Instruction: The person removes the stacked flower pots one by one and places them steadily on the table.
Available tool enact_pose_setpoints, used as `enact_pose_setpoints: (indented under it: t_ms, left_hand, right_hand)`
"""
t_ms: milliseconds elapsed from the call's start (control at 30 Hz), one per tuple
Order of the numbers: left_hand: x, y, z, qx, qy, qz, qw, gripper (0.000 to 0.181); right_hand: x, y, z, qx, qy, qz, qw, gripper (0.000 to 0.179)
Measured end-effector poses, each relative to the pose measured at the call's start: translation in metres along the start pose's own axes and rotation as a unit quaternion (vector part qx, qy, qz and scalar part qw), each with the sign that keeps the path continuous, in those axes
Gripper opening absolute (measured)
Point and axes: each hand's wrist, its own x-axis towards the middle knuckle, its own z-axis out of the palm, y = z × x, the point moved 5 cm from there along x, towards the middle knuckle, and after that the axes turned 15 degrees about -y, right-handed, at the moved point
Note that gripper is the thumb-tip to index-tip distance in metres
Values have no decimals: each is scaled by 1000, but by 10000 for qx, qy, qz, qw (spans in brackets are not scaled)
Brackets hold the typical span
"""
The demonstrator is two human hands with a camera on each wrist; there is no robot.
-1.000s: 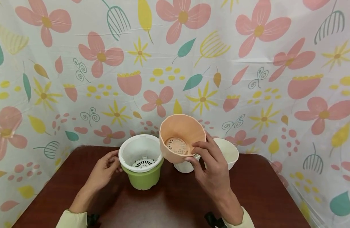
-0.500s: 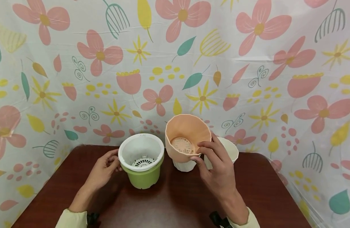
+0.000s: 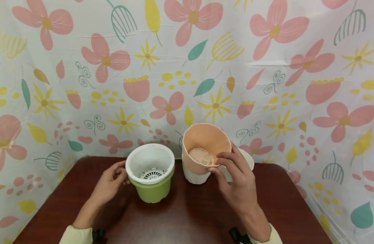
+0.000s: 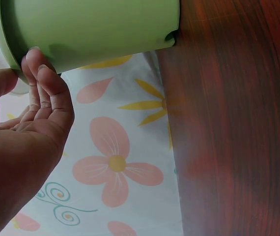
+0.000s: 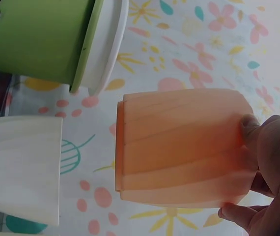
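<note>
A peach faceted flowerpot with a perforated bottom tilts toward me, raised off the table. My right hand pinches its rim between thumb and fingers. In the right wrist view this peach pot hangs apart from a white flowerpot standing below it. To the left, a green flowerpot holds a white slotted inner pot, whose rim sticks up above the green one. My left hand grips the left side of the green pot's rim, fingers curled underneath, as the left wrist view shows.
A second white pot stands at the right rear, mostly hidden behind my right hand. All pots are on a dark wooden table. A flower-print curtain hangs directly behind the table's back edge.
My right hand has carried the peach pot to the right, from beside the green pot to over the white pot. The left hand and green pot have stayed in place.
</note>
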Motion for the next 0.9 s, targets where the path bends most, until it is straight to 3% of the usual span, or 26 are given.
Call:
enact_pose_setpoints:
  t_ms: [333,900]
  left_hand:
    - [0,0,0,-35,-31,18,10000,46]
    - [-1,1,0,-54,-21,-56,10000,46]
  right_hand:
    - [-7,10,-8,-192,-137,258,9994,39]
    - [-10,13,-15,-185,-140,237,9994,40]
